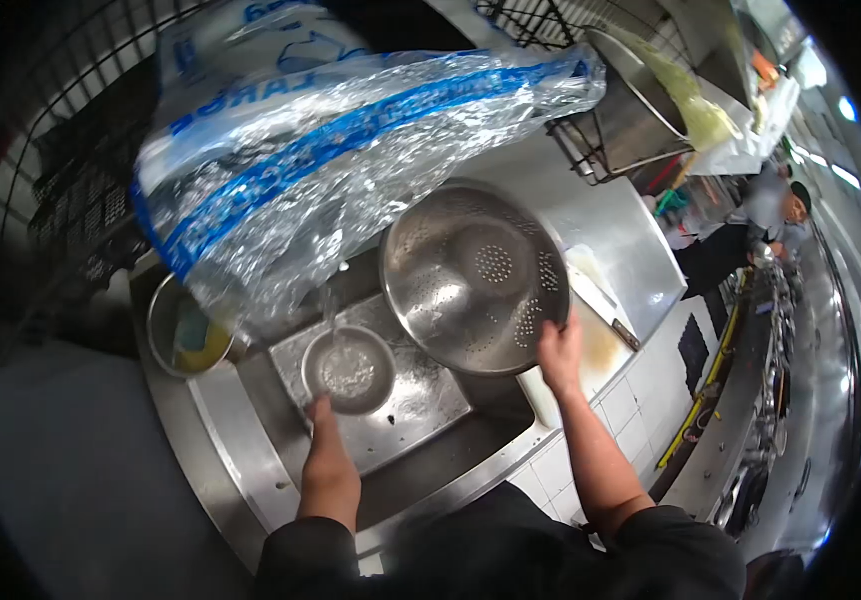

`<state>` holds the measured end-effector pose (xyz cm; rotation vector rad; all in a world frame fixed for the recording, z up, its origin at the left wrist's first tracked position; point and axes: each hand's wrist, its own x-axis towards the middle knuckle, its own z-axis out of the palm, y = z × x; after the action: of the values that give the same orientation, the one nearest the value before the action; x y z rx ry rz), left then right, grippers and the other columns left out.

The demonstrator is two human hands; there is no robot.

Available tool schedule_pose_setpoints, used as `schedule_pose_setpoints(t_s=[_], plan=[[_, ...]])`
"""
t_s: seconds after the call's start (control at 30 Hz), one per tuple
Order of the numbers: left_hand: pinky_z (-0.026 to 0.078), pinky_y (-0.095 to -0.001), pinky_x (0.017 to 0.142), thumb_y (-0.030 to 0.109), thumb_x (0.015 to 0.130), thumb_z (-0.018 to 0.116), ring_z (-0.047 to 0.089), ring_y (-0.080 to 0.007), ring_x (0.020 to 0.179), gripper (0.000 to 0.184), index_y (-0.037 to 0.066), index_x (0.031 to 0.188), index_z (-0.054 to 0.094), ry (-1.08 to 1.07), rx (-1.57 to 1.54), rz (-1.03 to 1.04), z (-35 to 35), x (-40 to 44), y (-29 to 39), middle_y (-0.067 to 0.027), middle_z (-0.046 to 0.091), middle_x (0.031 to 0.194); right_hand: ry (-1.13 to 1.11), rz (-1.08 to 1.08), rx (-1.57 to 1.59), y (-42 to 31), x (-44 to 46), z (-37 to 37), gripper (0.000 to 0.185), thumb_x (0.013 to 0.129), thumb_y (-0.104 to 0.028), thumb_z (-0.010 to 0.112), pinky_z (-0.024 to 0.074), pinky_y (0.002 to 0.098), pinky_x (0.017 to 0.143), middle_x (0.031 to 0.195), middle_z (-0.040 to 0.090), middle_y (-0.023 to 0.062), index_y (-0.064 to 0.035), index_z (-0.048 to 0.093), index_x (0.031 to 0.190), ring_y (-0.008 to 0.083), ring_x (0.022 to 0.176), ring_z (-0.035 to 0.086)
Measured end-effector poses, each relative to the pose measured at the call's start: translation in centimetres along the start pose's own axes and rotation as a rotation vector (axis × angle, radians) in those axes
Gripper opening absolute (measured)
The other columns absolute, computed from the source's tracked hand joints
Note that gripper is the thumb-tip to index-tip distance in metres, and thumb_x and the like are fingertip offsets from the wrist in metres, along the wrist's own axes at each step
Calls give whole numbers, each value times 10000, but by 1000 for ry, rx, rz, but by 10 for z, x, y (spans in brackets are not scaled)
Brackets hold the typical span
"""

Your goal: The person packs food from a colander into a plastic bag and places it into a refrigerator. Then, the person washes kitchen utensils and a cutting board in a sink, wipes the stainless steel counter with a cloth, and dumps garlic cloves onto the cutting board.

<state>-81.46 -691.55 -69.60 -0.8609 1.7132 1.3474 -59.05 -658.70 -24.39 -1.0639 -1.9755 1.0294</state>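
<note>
Running water falls into a small metal bowl (349,370) above a metal tray (416,410) in the sink. My left hand (322,415) grips the bowl's near rim; the fingers under it are hidden. On the right, a large metal colander (451,270) is tilted with its inside facing me. My right hand (559,350) is closed on its lower right rim, thumb on the inside. Beside the colander, a knife (606,310) with a brown handle lies on a stained white cutting board (606,352).
A clear plastic bag (351,150) with blue print hangs low over the sink. At left stands a metal pot (159,325) holding something yellow and green. Top right, a large metal container (621,100) sits in a wire rack. Another person (751,230) works along the counter at far right.
</note>
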Motion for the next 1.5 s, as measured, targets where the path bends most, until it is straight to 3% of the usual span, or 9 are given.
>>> schedule_pose_setpoints(t_s=[0.03, 0.17, 0.27, 0.47, 0.7, 0.9, 1.17, 1.23, 1.5], plan=[[452, -622, 896, 144, 862, 647, 559, -368, 1133, 502, 152, 1341, 497, -70, -347, -154, 10, -31, -5, -131, 541, 1310, 27, 131, 84, 1, 8, -17, 513, 783, 99, 403, 453, 339, 942, 1104, 630, 155, 61, 484, 1288, 230, 1024, 599], [545, -516, 781, 100, 868, 637, 626, -296, 1017, 393, 86, 1245, 526, -310, -363, -156, 58, -24, -13, -124, 611, 1163, 252, 447, 366, 20, 48, -39, 281, 826, -17, 492, 496, 336, 642, 904, 607, 128, 55, 533, 1095, 189, 733, 567], [558, -425, 743, 75, 827, 643, 662, -289, 924, 352, 58, 1169, 564, -559, 668, 784, 62, 44, 19, -155, 660, 1023, 198, 621, 596, 28, 63, -32, 300, 884, -76, 480, 568, 409, 739, 999, 583, 161, 48, 491, 1157, 274, 835, 610], [557, -442, 756, 166, 832, 588, 678, -318, 932, 340, 71, 1159, 601, 324, 1477, 1187, 76, -152, 191, -179, 668, 1028, 11, 611, 933, 96, 92, 4, 740, 888, -544, 611, 563, 497, 809, 1223, 503, 236, 41, 413, 1295, 374, 1080, 553], [574, -424, 737, 14, 802, 582, 652, -351, 955, 651, 157, 1410, 399, 395, 1533, 1826, 43, -283, 221, -135, 439, 1434, -524, 386, 316, 71, 3, 45, 312, 885, -300, 594, 553, 392, 622, 755, 670, 162, 2, 668, 905, 268, 744, 671], [390, -454, 1043, -98, 794, 407, 448, -387, 1294, 636, 45, 1414, 426, 171, 769, 1591, -6, -277, 200, -212, 476, 1402, -611, -78, -235, 81, -40, 80, 297, 791, -294, 641, 519, 455, 778, 873, 681, 232, -25, 695, 906, 370, 876, 668], [603, -540, 675, 68, 857, 442, 610, -418, 988, 406, -44, 1247, 452, -152, 55, 494, -18, -269, 117, -228, 550, 1127, -655, 161, -97, 66, -103, 106, 667, 854, -452, 610, 565, 457, 780, 1217, 578, 305, 76, 513, 1249, 410, 1114, 588], [618, -499, 642, 110, 859, 472, 646, -409, 837, 340, -93, 1131, 484, -365, -153, 253, -12, -276, 99, -245, 575, 1068, -593, 675, 331, 20, -120, 91, 747, 862, -417, 620, 600, 485, 737, 1258, 544, 290, 63, 344, 1364, 422, 1133, 569], [545, -500, 784, 125, 733, 624, 641, -346, 879, 335, 9, 1046, 593, -371, 205, 222, -11, -224, 135, -147, 627, 922, -488, 627, 425, 1, -75, 129, 604, 808, -59, 514, 597, 472, 447, 1163, 568, 264, 1, 317, 1376, 395, 910, 661]])
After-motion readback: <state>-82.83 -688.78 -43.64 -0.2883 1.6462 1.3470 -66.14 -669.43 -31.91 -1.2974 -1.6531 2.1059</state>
